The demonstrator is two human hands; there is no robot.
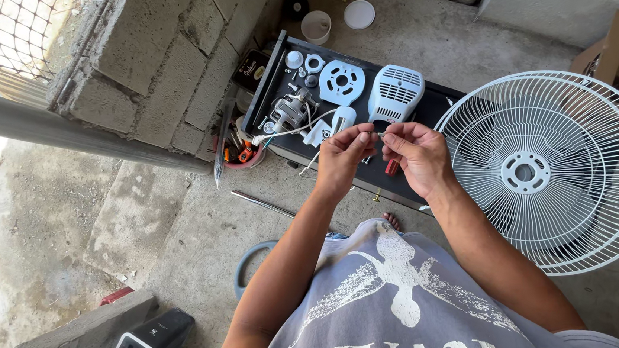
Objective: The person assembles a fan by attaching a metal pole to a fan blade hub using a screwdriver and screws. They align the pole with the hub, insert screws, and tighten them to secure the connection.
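Fingers: both hands' fingertips [370, 136] pinch one tiny part between them; too small to identify
Left hand [341, 160]: thumb and forefinger pressed together on it
Right hand [418, 155]: likewise pinching; a red piece [392, 167] just below
Beneath: black tray [271, 80] holding motor [288, 112], white vented cover [396, 92], round plate [341, 82]
Right: fan grilles [555, 167] on concrete

Grey shirt [396, 316] with white bird print, bare forearms.
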